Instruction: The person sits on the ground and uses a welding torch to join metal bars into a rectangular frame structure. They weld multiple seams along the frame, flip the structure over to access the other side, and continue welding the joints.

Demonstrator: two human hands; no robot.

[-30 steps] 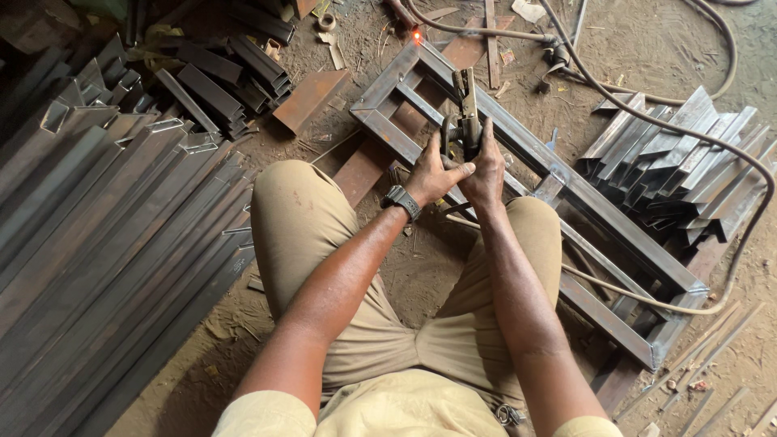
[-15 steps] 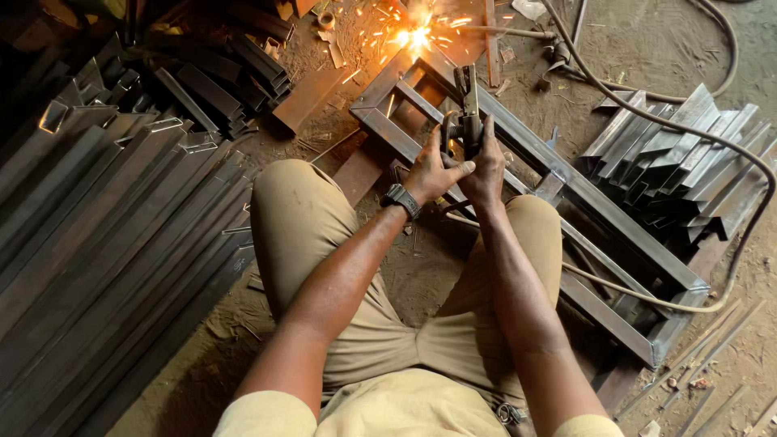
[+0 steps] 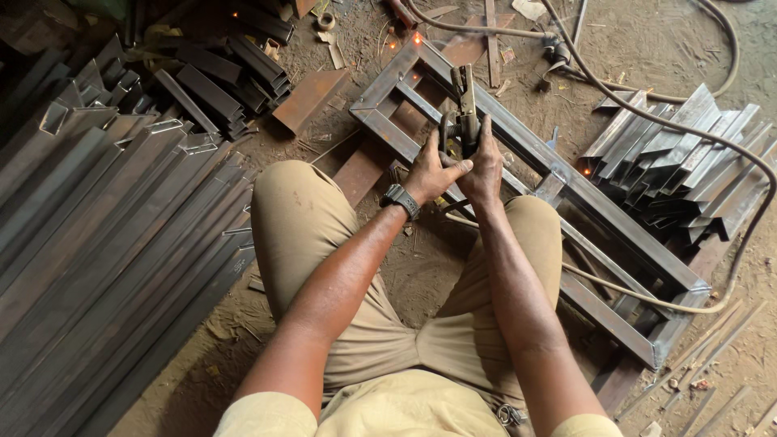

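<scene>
Both my hands grip a welding electrode holder (image 3: 464,105) above a rectangular steel tube frame (image 3: 566,186) lying on the dirt floor. My left hand (image 3: 430,171), with a black wristwatch, wraps the handle from the left. From the right, my right hand (image 3: 487,162) clasps the same handle. The holder's tip points toward the frame's far corner (image 3: 418,40), where a small orange glow shows. A cable (image 3: 647,299) runs from the holder off to the right. I am squatting, knees apart, in tan trousers.
Long steel tubes (image 3: 105,243) lie stacked on the left. Short cut tube pieces (image 3: 218,81) pile at the upper left, and another heap (image 3: 680,170) at the right. A flat rusty plate (image 3: 309,97) lies near the frame. Hoses (image 3: 615,81) cross the ground at the top.
The bright arc and spray of sparks at the frame's far corner half a second ago has died to a small glow. My hands stay on the holder.
</scene>
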